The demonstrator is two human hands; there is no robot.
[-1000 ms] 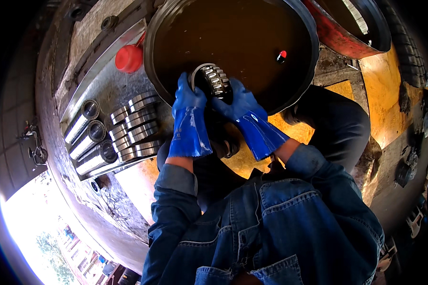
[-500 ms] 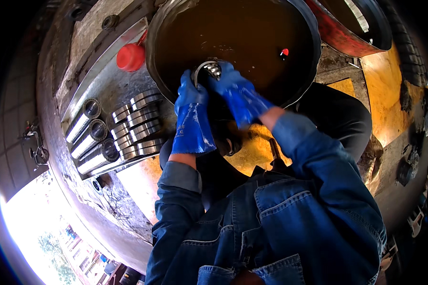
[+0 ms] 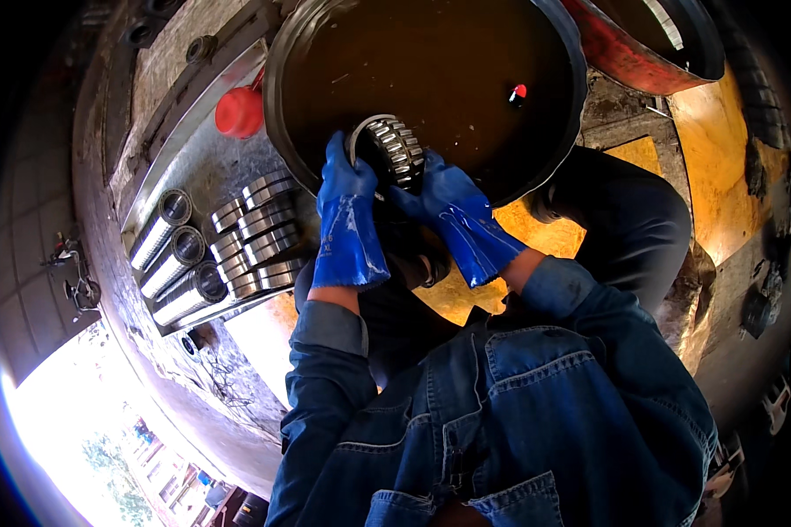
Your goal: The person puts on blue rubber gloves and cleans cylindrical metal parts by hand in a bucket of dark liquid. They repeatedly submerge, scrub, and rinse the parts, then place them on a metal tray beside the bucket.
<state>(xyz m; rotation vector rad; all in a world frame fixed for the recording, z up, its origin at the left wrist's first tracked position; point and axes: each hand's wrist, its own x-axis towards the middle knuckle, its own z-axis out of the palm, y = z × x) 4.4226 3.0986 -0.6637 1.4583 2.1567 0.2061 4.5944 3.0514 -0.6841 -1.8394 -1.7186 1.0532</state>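
Observation:
Both hands wear blue rubber gloves. Between them, over the near side of a large round basin (image 3: 278,97) of brown liquid, they hold a metal roller bearing (image 3: 397,147). Its smooth outer ring tilts, and a row of shiny rollers shows on the right. My left hand (image 3: 346,176) is closed on the ring's left edge. My right hand (image 3: 446,186) grips the lower right of the rollers, its fingertips partly hidden behind the bearing. A small red and white object (image 3: 518,91) lies in the liquid at the right.
On a metal tray (image 3: 237,158) at the left stand stacked smooth bearing rings (image 3: 268,220) and rows of roller bearings (image 3: 185,250). A red dipper (image 3: 239,112) lies beside the basin. A red drum (image 3: 628,57) stands at the upper right. Yellow sheeting (image 3: 721,184) covers floor there.
My right hand has moved down and right from the bearing's top to its lower side. The bearing has turned, and more of its rollers now show.

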